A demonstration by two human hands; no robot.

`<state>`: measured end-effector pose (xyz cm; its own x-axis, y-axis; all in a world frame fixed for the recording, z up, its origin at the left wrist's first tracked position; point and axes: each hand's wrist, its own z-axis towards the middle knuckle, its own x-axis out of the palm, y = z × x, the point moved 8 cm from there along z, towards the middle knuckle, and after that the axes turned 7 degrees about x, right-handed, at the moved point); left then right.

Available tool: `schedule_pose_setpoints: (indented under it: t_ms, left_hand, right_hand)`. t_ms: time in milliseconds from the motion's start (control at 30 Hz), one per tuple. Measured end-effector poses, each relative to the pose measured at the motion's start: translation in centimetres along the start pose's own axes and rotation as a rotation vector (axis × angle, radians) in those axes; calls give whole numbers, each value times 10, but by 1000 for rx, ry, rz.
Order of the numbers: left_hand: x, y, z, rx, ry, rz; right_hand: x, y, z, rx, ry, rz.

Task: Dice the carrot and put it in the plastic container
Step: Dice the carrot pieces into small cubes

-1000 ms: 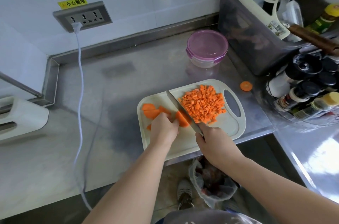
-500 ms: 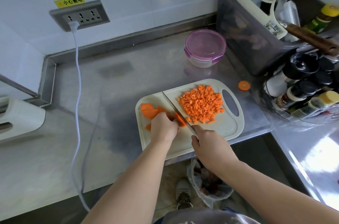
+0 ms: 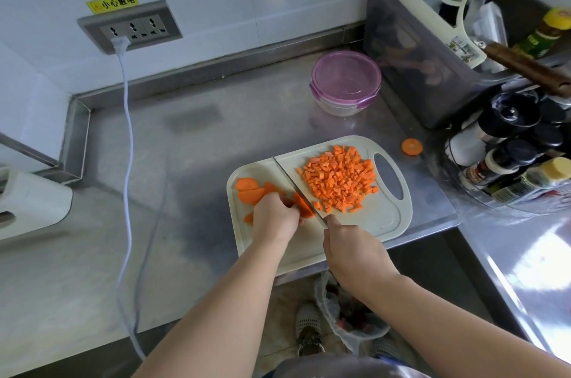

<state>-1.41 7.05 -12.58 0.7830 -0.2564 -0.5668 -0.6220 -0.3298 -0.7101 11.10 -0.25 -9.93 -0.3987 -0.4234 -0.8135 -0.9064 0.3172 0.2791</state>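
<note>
Several flat orange carrot slices (image 3: 249, 189) lie at the left of the pale plastic cutting board (image 3: 372, 221) on the steel counter (image 3: 191, 155), with a heap of small orange carrot dice (image 3: 338, 181) to their right. The left hand (image 3: 274, 214) curls over one stack, pinning it; the right hand (image 3: 352, 251) grips the steel knife (image 3: 292, 181) by its handle. Cut carrot is stiff, light and probably slick: pin it flat side down, just behind the cut line. The round purple-lidded plastic container (image 3: 346, 82) stands closed, farther back.

We see diced carrot (image 3: 338, 181) piled on the board, uncut carrot slices (image 3: 250, 190) left, lidded plastic container (image 3: 345, 82) behind.
</note>
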Motion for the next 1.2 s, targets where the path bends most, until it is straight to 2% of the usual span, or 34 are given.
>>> schedule_pose_setpoints:
  t_ms: [167, 433, 800, 967, 1200]
  left_hand:
    - [0, 0, 3, -4, 15, 11]
    - [-1, 1, 4, -5, 13, 53]
    - [-1, 1, -1, 8, -11, 14]
    - [0, 4, 0, -13, -19, -9]
    - [2, 7, 0, -25, -10, -71]
  right_hand:
    - [5, 1, 3, 6, 40, -52]
    - [16, -3, 14, 87, 90, 14]
    - [0, -2, 6, 48, -17, 138]
    - [0, 7, -4, -10, -38, 70]
    - [5, 7, -1, 11, -13, 37]
